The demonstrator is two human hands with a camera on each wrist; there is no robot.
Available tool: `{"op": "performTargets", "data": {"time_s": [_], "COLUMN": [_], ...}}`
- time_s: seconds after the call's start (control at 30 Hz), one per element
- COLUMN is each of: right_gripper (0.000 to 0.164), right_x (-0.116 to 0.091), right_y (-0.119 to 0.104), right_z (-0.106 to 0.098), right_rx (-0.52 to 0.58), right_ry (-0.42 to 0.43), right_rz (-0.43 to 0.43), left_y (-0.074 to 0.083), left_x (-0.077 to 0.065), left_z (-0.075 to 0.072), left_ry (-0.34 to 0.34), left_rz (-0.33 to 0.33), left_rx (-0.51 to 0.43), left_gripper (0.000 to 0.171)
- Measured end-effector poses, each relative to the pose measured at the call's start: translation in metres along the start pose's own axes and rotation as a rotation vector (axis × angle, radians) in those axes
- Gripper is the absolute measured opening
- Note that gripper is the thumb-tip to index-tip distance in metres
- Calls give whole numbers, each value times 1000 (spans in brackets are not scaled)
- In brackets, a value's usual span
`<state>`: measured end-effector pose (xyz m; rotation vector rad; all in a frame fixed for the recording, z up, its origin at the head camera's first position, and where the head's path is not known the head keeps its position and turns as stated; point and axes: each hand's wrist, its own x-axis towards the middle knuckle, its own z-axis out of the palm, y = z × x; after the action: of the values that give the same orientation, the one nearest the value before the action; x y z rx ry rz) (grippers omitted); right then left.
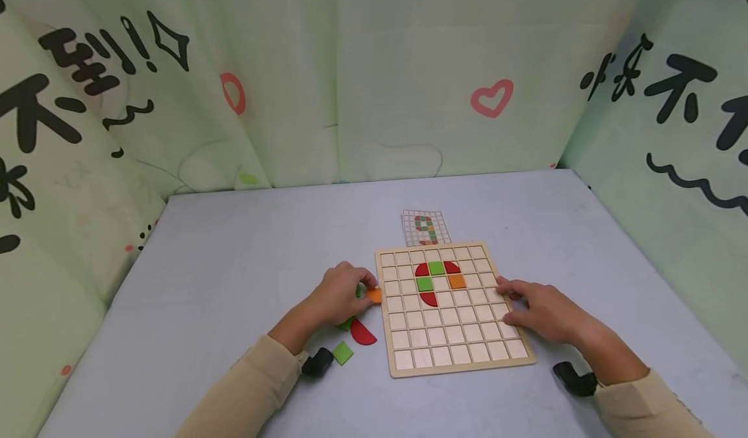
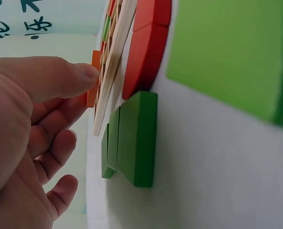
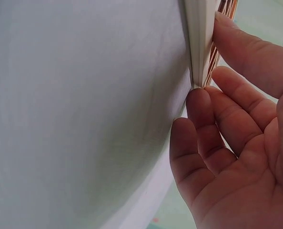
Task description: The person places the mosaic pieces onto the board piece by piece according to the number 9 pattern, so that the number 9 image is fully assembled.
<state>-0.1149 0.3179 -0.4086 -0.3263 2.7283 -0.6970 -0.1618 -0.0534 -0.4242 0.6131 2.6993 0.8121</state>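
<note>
My left hand (image 1: 341,290) pinches an orange square tile (image 1: 374,295) between thumb and fingers, at the left edge of a wooden grid board (image 1: 461,364); the tile also shows in the left wrist view (image 2: 91,98). On the board, red quarter-round tiles (image 1: 429,299), green squares (image 1: 424,284) and an orange square (image 1: 457,281) form a curved figure. With relaxed, slightly bent fingers, my right hand (image 1: 546,308) touches the board's right edge. In the right wrist view, its thumb and fingertips rest along that edge.
Loose red tiles (image 1: 363,333) and green tiles (image 1: 343,353) lie left of the board, some partly hidden by my left hand. A printed pattern card (image 1: 413,233) sits behind the board. Curtains (image 1: 397,100) enclose the white table (image 1: 251,250).
</note>
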Motion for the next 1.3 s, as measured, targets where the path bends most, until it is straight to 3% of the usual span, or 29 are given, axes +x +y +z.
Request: {"op": "performTargets", "data": {"time_s": [1.03,1.3], "right_gripper": [57,58], "right_x": [-1,1], "right_y": [1,0], "right_z": [0,0], "right_rx": [9,-11], "right_ry": [-6,-8], "right_rz": [5,18], "left_y": [41,50], "left_x": [22,28], "left_z": [11,15], "left_ry": [-13,-26], "left_rz": [57,74], "left_rx": [13,65], "left_gripper": [21,23]}}
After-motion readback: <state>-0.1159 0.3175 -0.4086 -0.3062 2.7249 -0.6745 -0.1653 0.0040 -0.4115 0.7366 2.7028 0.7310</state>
